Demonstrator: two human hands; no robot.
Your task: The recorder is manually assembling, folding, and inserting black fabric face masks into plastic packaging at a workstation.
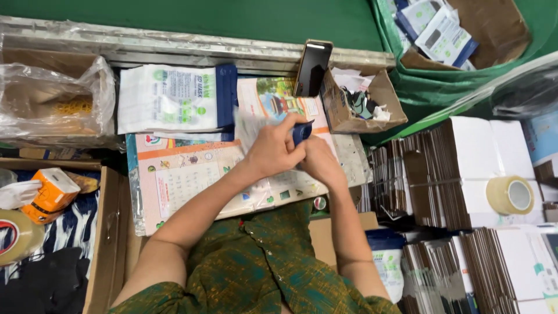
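Blue-edged packet [301, 131]: we hold it between both hands above the printed sheet [186, 174] that covers our work surface, just in front of the dark phone [313, 68] propped upright.
Left hand [272, 152]: our fingers are curled round the packet's left side, thumb pressing near its blue edge.
Right hand [318, 161]: closed against the packet from the right and below; how its fingertips pinch is hidden behind the left hand, so we cannot tell the exact grip.
Risk of slipping: we judge the thin, glossy packet could slide out of so small a pinch and drop onto the sheet or into our lap.
Risk of knocking: the phone and the small open cardboard box [361, 100] of scraps stand just beyond our knuckles; a sharp tug could tip either.
Risk of mix-up: the stack of white packets [174, 99] lies near on the left, and a dropped piece could land among them.
Risk at the side: the tape roll [510, 195] rests on stacked flat cartons [459, 174], well apart from us.
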